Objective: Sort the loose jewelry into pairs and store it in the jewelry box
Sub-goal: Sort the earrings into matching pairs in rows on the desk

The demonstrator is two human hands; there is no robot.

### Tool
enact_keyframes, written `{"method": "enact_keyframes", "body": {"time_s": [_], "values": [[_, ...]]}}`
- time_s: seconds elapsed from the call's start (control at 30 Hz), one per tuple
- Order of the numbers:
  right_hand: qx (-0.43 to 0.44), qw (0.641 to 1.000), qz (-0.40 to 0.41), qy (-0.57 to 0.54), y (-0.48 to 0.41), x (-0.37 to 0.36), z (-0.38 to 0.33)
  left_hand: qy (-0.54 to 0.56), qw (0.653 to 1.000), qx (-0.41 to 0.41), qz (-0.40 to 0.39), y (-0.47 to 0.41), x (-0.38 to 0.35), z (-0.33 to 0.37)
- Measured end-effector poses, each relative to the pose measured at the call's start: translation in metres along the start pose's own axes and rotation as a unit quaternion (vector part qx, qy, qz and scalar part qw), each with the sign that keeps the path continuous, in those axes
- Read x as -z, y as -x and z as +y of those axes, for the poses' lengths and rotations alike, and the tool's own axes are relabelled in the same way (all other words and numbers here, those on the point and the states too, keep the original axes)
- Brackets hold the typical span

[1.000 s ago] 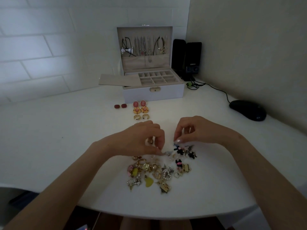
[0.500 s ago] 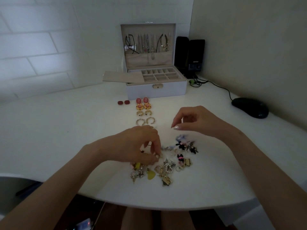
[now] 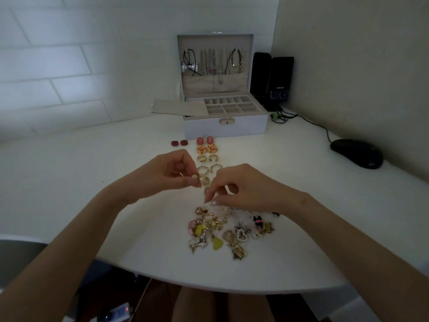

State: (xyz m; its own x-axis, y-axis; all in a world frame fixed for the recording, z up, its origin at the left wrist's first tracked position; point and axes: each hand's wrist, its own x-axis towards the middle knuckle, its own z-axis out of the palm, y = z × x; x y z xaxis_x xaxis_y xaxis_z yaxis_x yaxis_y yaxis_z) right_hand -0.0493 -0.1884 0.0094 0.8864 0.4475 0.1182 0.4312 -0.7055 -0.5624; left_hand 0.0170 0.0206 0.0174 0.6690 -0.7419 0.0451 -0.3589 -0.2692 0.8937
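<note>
Two hands at mid-frame, both working in fine pinches. The left hand [image 3: 167, 176] has thumb and forefinger closed on a small earring [image 3: 195, 182] — pale bead at the fingertips, thin gold post pointing back toward the palm. It is held just off the lower end of the column of sorted pairs [image 3: 201, 148], which looks like a check for a match or for the next free spot in the row.

The right hand [image 3: 243, 189] sits just right of it and lower, fingers curled, thumb and forefinger tips drawn nearly together directly above the top edge of the unsorted pile [image 3: 241, 234]. Whether anything is caught between those tips I cannot tell; the light is dim and the pieces are tiny.

The pairs run in a neat line up the white table [image 3: 92, 182] toward the jewelry box [image 3: 209, 129] at upper centre, lid up, tray compartments showing — a sensible staging lane, each couple side by side and ready to lift in. None of the loose pieces is in the tray yet, by my reading; the pile below the hands is the bulk of the work left.
</note>
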Motion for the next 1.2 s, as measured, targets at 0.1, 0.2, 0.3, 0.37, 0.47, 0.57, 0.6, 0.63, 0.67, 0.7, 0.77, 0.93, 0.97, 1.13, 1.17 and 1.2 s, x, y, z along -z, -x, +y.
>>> {"method": "enact_keyframes", "body": {"time_s": [0.1, 0.2, 0.3, 0.37, 0.47, 0.57, 0.6, 0.63, 0.67, 0.7, 0.77, 0.93, 0.97, 1.13, 1.17, 1.2], "values": [[0.008, 0.996, -0.014, 0.089, -0.009, -0.007, -0.01, -0.005, 1.0, 0.0, 0.021, 0.001, 0.005, -0.006], [0.012, 0.991, -0.035, 0.131, -0.016, -0.011, -0.013, -0.039, 0.998, 0.001, 0.049, 0.002, 0.009, -0.012], [0.011, 0.989, -0.048, 0.142, -0.019, -0.014, -0.013, -0.08, 0.995, 0.005, 0.066, 0.004, 0.009, -0.017], [0.015, 0.989, -0.047, 0.14, -0.019, -0.015, -0.012, -0.091, 0.993, 0.006, 0.069, 0.005, 0.009, -0.018], [0.02, 0.989, -0.051, 0.134, -0.019, -0.018, -0.013, -0.08, 0.994, 0.006, 0.069, 0.007, 0.01, -0.019], [0.026, 0.989, -0.052, 0.135, -0.019, -0.019, -0.016, -0.06, 0.994, 0.016, 0.089, 0.006, 0.011, -0.024], [0.023, 0.992, -0.047, 0.118, -0.019, -0.017, -0.017, -0.054, 0.993, 0.021, 0.105, 0.006, 0.012, -0.027], [0.015, 0.995, -0.04, 0.09, -0.019, -0.015, -0.019, -0.05, 0.99, 0.029, 0.127, 0.005, 0.013, -0.03], [0.006, 0.998, -0.033, 0.055, -0.019, -0.011, -0.02, -0.045, 0.987, 0.036, 0.152, 0.003, 0.014, -0.034], [-0.004, 0.999, -0.026, 0.021, -0.02, -0.006, -0.022, -0.04, 0.982, 0.041, 0.178, 0.001, 0.016, -0.037], [-0.017, 0.999, -0.004, -0.031, -0.024, 0.002, -0.024, -0.053, 0.971, 0.053, 0.229, -0.006, 0.022, -0.044], [-0.059, 0.994, 0.076, -0.059, -0.06, 0.017, -0.012, -0.209, 0.919, 0.083, 0.323, -0.038, 0.041, -0.064], [-0.071, 0.992, 0.089, -0.054, -0.071, 0.018, -0.007, -0.238, 0.91, 0.091, 0.327, -0.046, 0.043, -0.068], [-0.118, 0.984, 0.113, 0.071, -0.124, 0.015, 0.024, -0.277, 0.896, 0.119, 0.327, -0.076, 0.043, -0.087], [-0.119, 0.983, 0.116, 0.081, -0.133, 0.012, 0.029, -0.276, 0.894, 0.123, 0.331, -0.079, 0.042, -0.09], [-0.116, 0.982, 0.119, 0.094, -0.14, 0.009, 0.033, -0.274, 0.893, 0.124, 0.336, -0.081, 0.041, -0.092]]}}
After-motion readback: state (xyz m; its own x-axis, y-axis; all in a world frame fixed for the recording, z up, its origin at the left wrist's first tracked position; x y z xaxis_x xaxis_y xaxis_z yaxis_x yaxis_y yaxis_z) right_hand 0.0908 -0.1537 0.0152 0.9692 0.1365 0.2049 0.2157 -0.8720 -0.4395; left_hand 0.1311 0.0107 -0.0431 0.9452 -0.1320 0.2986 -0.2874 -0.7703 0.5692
